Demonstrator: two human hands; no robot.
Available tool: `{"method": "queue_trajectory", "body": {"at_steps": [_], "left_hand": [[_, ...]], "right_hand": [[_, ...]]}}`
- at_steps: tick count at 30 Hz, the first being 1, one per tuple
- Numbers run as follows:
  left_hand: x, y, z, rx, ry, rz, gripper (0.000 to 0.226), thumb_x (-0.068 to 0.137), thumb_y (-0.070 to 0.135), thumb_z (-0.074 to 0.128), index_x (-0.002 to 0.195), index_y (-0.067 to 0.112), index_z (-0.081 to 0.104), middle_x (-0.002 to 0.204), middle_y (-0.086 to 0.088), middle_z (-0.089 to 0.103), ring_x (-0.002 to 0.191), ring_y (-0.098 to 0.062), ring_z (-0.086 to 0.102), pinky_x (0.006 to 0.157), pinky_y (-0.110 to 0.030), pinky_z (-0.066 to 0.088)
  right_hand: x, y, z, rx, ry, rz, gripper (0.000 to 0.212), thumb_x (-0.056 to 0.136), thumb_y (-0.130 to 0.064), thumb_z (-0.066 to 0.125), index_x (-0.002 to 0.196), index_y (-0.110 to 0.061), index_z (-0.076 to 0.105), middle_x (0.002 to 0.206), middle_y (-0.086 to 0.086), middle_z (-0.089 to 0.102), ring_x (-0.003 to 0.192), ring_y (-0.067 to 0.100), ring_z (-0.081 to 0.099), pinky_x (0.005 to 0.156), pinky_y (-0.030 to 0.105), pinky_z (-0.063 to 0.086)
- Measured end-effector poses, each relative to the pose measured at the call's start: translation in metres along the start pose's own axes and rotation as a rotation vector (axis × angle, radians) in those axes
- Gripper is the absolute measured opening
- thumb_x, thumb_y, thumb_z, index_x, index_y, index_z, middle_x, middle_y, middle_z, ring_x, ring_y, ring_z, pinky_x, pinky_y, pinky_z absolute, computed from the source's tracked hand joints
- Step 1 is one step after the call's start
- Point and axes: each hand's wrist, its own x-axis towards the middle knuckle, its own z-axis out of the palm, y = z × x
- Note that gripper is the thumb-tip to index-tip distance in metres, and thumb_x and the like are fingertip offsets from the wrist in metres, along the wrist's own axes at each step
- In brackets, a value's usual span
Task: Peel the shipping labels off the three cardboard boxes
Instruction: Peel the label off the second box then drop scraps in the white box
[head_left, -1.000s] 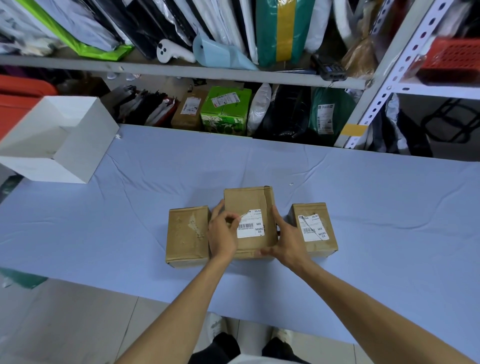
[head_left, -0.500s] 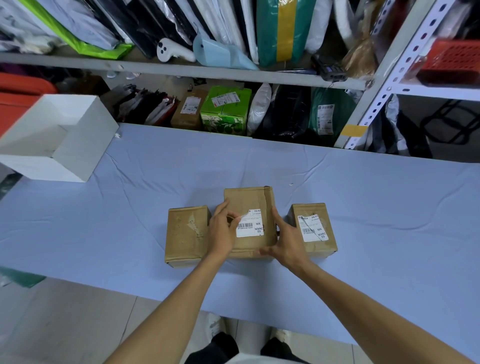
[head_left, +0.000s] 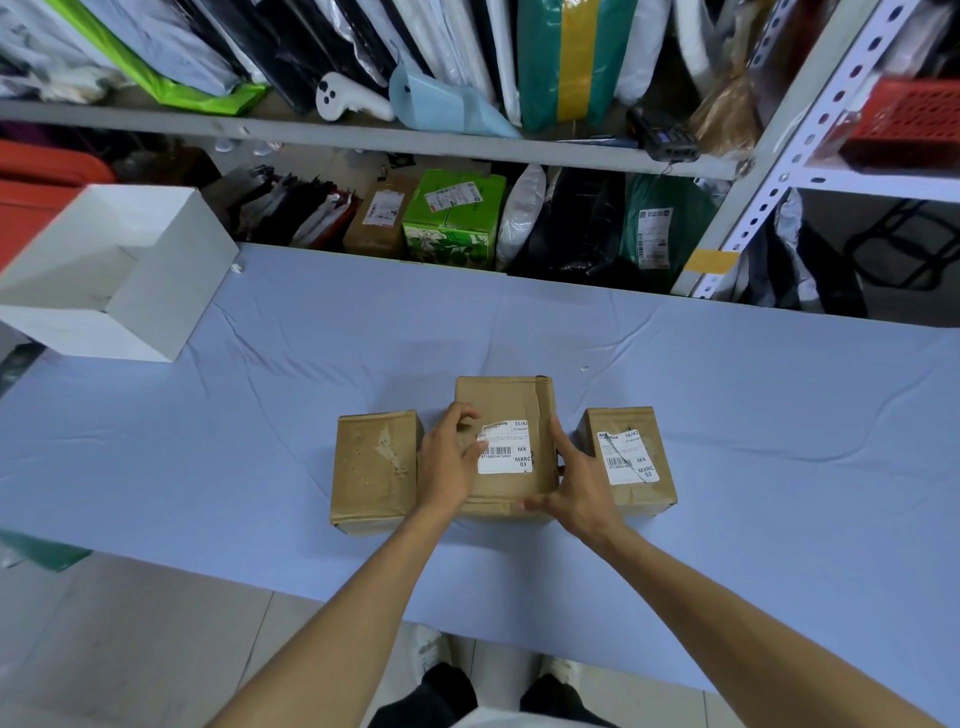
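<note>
Three brown cardboard boxes stand in a row on the blue cloth. The left box (head_left: 374, 467) shows only torn glue residue on top. The taller middle box (head_left: 506, 402) carries a white shipping label (head_left: 506, 449) whose upper left corner is lifted. My left hand (head_left: 449, 460) lies on that box's left side, its thumb and curled fingers pinching the label's lifted corner. My right hand (head_left: 576, 483) presses against the box's right side with straight fingers, the thumb along the near edge. The right box (head_left: 631, 499) has a creased label (head_left: 626, 457), untouched.
The table (head_left: 753, 415) is covered with blue cloth. A white open box (head_left: 119, 275) sits at its far left. Behind the table, metal shelves (head_left: 415, 143) hold parcels, bags and a green carton (head_left: 452, 218). The table's near edge runs just above my legs.
My left hand's fingers have shifted slightly along the label's upper left corner, which now stands up a little more. The right hand and the boxes have stayed put.
</note>
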Motion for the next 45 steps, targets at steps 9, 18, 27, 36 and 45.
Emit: {"method": "queue_trajectory", "body": {"at_steps": [9, 18, 27, 36, 45], "left_hand": [[0.006, -0.006, 0.007, 0.081, 0.028, -0.047, 0.016, 0.079, 0.014, 0.076, 0.093, 0.009, 0.072, 0.127, -0.001, 0.046, 0.103, -0.012, 0.057, 0.095, -0.027, 0.045], [0.005, -0.004, 0.008, 0.071, 0.089, -0.043, 0.004, 0.085, 0.016, 0.070, 0.082, 0.014, 0.071, 0.136, 0.004, 0.050, 0.098, 0.001, 0.053, 0.083, -0.013, 0.039], [0.009, -0.012, 0.007, 0.004, 0.015, -0.060, 0.005, 0.084, 0.014, 0.071, 0.080, 0.011, 0.071, 0.146, 0.005, 0.046, 0.074, 0.022, 0.052, 0.074, 0.002, 0.036], [0.007, -0.013, 0.005, -0.014, -0.021, -0.038, 0.009, 0.082, 0.015, 0.073, 0.077, 0.008, 0.069, 0.148, 0.005, 0.043, 0.078, 0.013, 0.060, 0.077, -0.004, 0.042], [0.007, -0.010, 0.005, -0.010, -0.043, -0.050, 0.008, 0.083, 0.013, 0.072, 0.080, 0.006, 0.069, 0.150, 0.004, 0.041, 0.081, 0.009, 0.060, 0.079, -0.005, 0.042]], "right_hand": [[0.001, -0.002, 0.000, -0.009, 0.014, 0.005, 0.122, 0.048, -0.019, 0.088, 0.150, -0.032, 0.021, 0.084, -0.020, 0.058, 0.075, 0.007, 0.059, 0.073, 0.034, 0.057], [0.002, -0.006, -0.002, -0.004, 0.002, 0.009, 0.125, 0.049, -0.018, 0.091, 0.150, -0.035, 0.018, 0.087, -0.016, 0.059, 0.082, 0.012, 0.060, 0.079, 0.037, 0.056], [0.001, -0.007, -0.002, -0.001, -0.006, 0.005, 0.126, 0.051, -0.016, 0.090, 0.151, -0.035, 0.017, 0.086, -0.022, 0.056, 0.077, 0.001, 0.056, 0.074, 0.024, 0.054], [0.000, -0.004, -0.001, -0.003, -0.005, 0.024, 0.128, 0.051, -0.017, 0.091, 0.151, -0.036, 0.013, 0.085, -0.024, 0.056, 0.075, -0.003, 0.055, 0.069, 0.016, 0.049], [-0.003, -0.005, -0.002, -0.009, -0.002, 0.018, 0.125, 0.052, -0.017, 0.090, 0.151, -0.032, 0.014, 0.093, -0.013, 0.060, 0.083, 0.010, 0.059, 0.077, 0.029, 0.055]]}}
